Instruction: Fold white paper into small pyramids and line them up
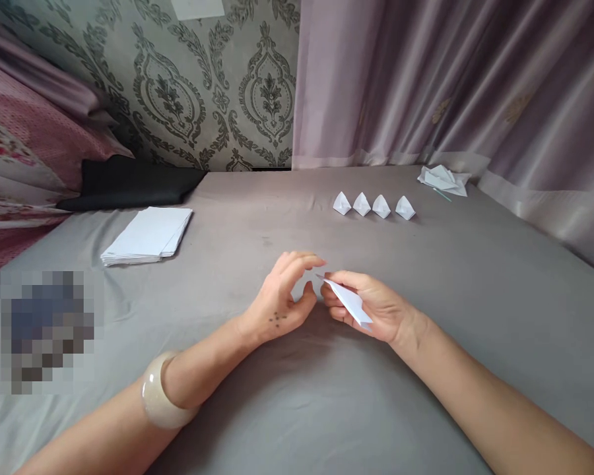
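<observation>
My right hand (371,300) grips a folded piece of white paper (349,303), which tilts with its narrow tip towards my left hand. Close by that tip, my left hand (290,290) is held with thumb and fingers apart and nothing between them. A pale bangle (161,392) circles my left wrist. Beyond my hands stands a row of several small folded paper pieces (362,204), each pointed at the top. To the left lies a stack of white paper sheets (148,234).
Grey cloth (257,224) covers the surface. Loose white paper scraps (443,179) and a thin greenish stick (442,194) lie at the back right. A black cloth (133,181) is at the back left. Curtains (426,79) hang behind, and a blurred patch (49,330) hides something at left.
</observation>
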`<action>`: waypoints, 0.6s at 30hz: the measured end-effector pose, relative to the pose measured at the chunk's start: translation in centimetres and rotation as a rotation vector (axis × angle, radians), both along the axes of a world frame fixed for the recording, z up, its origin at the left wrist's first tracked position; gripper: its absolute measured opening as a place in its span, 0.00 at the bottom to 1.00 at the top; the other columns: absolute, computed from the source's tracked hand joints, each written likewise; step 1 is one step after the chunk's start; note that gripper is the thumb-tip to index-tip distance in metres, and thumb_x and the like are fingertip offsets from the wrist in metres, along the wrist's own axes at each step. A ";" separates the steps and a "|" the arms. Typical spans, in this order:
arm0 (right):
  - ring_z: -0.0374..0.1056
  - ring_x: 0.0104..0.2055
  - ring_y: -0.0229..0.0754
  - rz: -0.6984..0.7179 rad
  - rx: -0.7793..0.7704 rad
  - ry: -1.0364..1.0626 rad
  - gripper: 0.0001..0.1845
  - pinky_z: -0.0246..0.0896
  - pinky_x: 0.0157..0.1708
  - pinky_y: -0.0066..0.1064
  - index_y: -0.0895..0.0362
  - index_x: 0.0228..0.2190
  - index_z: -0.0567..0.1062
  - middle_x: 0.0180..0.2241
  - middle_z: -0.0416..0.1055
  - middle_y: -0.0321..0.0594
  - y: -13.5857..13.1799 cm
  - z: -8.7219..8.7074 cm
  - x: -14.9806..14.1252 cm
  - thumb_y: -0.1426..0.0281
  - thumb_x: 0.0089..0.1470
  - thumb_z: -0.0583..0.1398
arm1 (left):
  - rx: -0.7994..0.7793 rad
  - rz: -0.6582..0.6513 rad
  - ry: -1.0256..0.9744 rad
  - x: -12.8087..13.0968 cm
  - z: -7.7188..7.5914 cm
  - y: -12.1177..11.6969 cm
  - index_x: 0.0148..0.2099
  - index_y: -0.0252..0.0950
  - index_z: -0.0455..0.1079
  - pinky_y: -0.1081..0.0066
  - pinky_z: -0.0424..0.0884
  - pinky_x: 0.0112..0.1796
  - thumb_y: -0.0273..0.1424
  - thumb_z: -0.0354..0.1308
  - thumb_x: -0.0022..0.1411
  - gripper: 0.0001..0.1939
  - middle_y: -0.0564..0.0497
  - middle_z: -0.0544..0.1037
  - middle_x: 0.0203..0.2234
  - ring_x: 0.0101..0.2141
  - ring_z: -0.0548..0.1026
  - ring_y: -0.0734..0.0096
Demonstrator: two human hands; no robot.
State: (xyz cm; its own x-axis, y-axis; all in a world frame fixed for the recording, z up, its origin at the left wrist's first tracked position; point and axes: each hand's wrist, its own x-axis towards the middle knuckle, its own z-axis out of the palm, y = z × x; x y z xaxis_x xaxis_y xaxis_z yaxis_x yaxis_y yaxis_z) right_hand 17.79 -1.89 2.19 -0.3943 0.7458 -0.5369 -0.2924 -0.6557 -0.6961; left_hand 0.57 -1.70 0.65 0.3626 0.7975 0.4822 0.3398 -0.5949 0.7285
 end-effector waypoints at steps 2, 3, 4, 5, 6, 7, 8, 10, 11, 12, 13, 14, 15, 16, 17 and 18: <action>0.46 0.21 0.30 0.029 -0.070 0.063 0.09 0.45 0.19 0.24 0.57 0.20 0.64 0.21 0.55 0.30 0.1 0.0 0.0 0.72 0.46 0.60 | 0.077 -0.045 0.046 0.1 -0.3 0.1 0.46 0.38 0.71 0.68 0.65 0.44 0.24 0.51 0.62 0.12 0.47 0.76 0.40 0.39 0.70 0.68; 0.46 0.21 0.30 0.044 -0.098 0.085 0.09 0.44 0.19 0.24 0.57 0.20 0.64 0.20 0.56 0.30 0.1 0.0 0.1 0.72 0.46 0.59 | 0.079 -0.045 0.053 0.1 -0.4 0.1 0.43 0.39 0.72 0.68 0.65 0.43 0.24 0.51 0.64 0.10 0.47 0.76 0.38 0.38 0.70 0.68; 0.45 0.20 0.30 0.055 -0.117 0.102 0.09 0.43 0.18 0.24 0.57 0.20 0.64 0.20 0.56 0.30 0.1 0.0 0.2 0.73 0.47 0.59 | 0.059 -0.030 0.048 0.2 -0.5 0.1 0.41 0.38 0.73 0.68 0.65 0.42 0.26 0.51 0.64 0.09 0.48 0.77 0.36 0.36 0.70 0.69; 0.46 0.20 0.30 0.062 -0.127 0.111 0.08 0.42 0.18 0.24 0.58 0.21 0.65 0.20 0.56 0.31 0.2 -0.1 0.4 0.72 0.47 0.60 | 0.013 -0.002 0.031 0.3 -0.6 0.2 0.39 0.38 0.73 0.69 0.65 0.41 0.28 0.52 0.64 0.08 0.48 0.77 0.35 0.35 0.70 0.69; 0.47 0.20 0.30 0.064 -0.123 0.111 0.09 0.43 0.18 0.23 0.58 0.21 0.66 0.20 0.57 0.31 0.3 -0.1 0.5 0.71 0.49 0.60 | -0.063 0.035 -0.005 0.3 -0.7 0.2 0.37 0.38 0.73 0.69 0.65 0.40 0.30 0.54 0.64 0.07 0.48 0.77 0.33 0.35 0.70 0.69; 0.49 0.21 0.30 0.053 -0.103 0.099 0.10 0.43 0.18 0.23 0.58 0.21 0.67 0.21 0.58 0.32 0.4 -0.2 0.7 0.68 0.50 0.59 | -0.171 0.074 -0.056 0.4 -0.7 0.2 0.36 0.37 0.73 0.70 0.65 0.38 0.32 0.55 0.63 0.07 0.49 0.76 0.32 0.33 0.70 0.69; 0.51 0.21 0.31 0.025 -0.065 0.073 0.14 0.45 0.18 0.24 0.59 0.21 0.69 0.22 0.60 0.34 0.5 -0.3 0.9 0.63 0.53 0.58 | -0.304 0.107 -0.114 0.4 -0.7 0.3 0.36 0.36 0.73 0.71 0.65 0.36 0.35 0.57 0.62 0.08 0.49 0.76 0.30 0.32 0.70 0.70; 0.56 0.23 0.34 -0.068 0.058 -0.015 0.23 0.50 0.19 0.25 0.59 0.23 0.72 0.25 0.65 0.39 0.7 -0.3 1.1 0.53 0.55 0.55 | -0.576 0.129 -0.221 0.4 -0.7 0.5 0.35 0.35 0.72 0.72 0.63 0.32 0.40 0.59 0.59 0.12 0.51 0.74 0.27 0.28 0.68 0.73; 0.58 0.26 0.35 -0.116 0.139 -0.076 0.27 0.53 0.21 0.26 0.59 0.24 0.74 0.28 0.68 0.42 0.7 -0.4 1.2 0.48 0.54 0.54 | -0.680 0.118 -0.260 0.4 -0.7 0.6 0.34 0.34 0.72 0.73 0.62 0.30 0.41 0.60 0.58 0.14 0.51 0.74 0.26 0.27 0.67 0.74; 0.61 0.28 0.37 -0.150 0.230 -0.143 0.28 0.55 0.23 0.27 0.59 0.26 0.75 0.31 0.69 0.43 0.7 -0.4 1.1 0.46 0.52 0.54 | -0.751 0.101 -0.286 0.4 -0.7 0.6 0.34 0.34 0.72 0.74 0.61 0.30 0.42 0.61 0.57 0.15 0.52 0.73 0.26 0.26 0.66 0.75; 0.62 0.31 0.38 -0.166 0.318 -0.214 0.27 0.56 0.25 0.27 0.58 0.29 0.76 0.33 0.70 0.43 0.6 -0.3 1.0 0.45 0.50 0.57 | -0.791 0.082 -0.302 0.4 -0.7 0.6 0.33 0.33 0.72 0.74 0.60 0.29 0.42 0.61 0.56 0.15 0.52 0.73 0.25 0.26 0.65 0.76; 0.63 0.33 0.38 -0.167 0.394 -0.282 0.25 0.57 0.27 0.27 0.57 0.30 0.76 0.34 0.71 0.41 0.5 -0.3 0.9 0.47 0.48 0.60 | -0.812 0.061 -0.313 0.5 -0.7 0.6 0.33 0.33 0.72 0.75 0.60 0.29 0.42 0.62 0.56 0.15 0.53 0.72 0.25 0.26 0.65 0.76; 0.62 0.33 0.38 -0.166 0.450 -0.341 0.23 0.57 0.28 0.27 0.56 0.31 0.76 0.33 0.71 0.40 0.4 -0.3 0.7 0.49 0.46 0.63 | -0.827 0.041 -0.320 0.6 -0.7 0.5 0.32 0.34 0.72 0.75 0.60 0.29 0.42 0.62 0.55 0.15 0.53 0.72 0.25 0.26 0.65 0.76; 0.62 0.32 0.37 -0.172 0.485 -0.389 0.21 0.57 0.28 0.27 0.56 0.31 0.75 0.31 0.70 0.38 0.3 -0.3 0.5 0.52 0.44 0.65 | -0.844 0.022 -0.318 0.7 -0.6 0.3 0.31 0.34 0.72 0.75 0.59 0.28 0.42 0.62 0.55 0.15 0.53 0.72 0.24 0.25 0.64 0.76; 0.60 0.30 0.36 -0.187 0.503 -0.427 0.19 0.56 0.28 0.27 0.56 0.29 0.75 0.28 0.69 0.36 0.2 -0.4 0.4 0.54 0.43 0.66 | -0.860 0.007 -0.313 0.8 -0.6 0.2 0.31 0.33 0.71 0.75 0.59 0.28 0.42 0.62 0.54 0.15 0.53 0.71 0.24 0.25 0.64 0.77; 0.59 0.28 0.36 -0.205 0.508 -0.456 0.18 0.55 0.28 0.28 0.57 0.25 0.73 0.25 0.66 0.34 0.1 -0.4 0.3 0.55 0.43 0.67 | -0.873 -0.005 -0.306 0.9 -0.6 0.1 0.31 0.33 0.71 0.75 0.58 0.28 0.42 0.63 0.54 0.15 0.54 0.71 0.24 0.25 0.64 0.77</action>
State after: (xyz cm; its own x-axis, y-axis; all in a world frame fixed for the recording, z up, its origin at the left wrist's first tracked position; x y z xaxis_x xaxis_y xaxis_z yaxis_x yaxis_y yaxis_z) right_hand 18.08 -1.78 1.75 -0.0384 0.9827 -0.1811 0.0178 -0.1806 -0.9834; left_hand 1.50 -1.61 0.09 0.3231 0.9219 -0.2139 0.0578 0.2063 0.9768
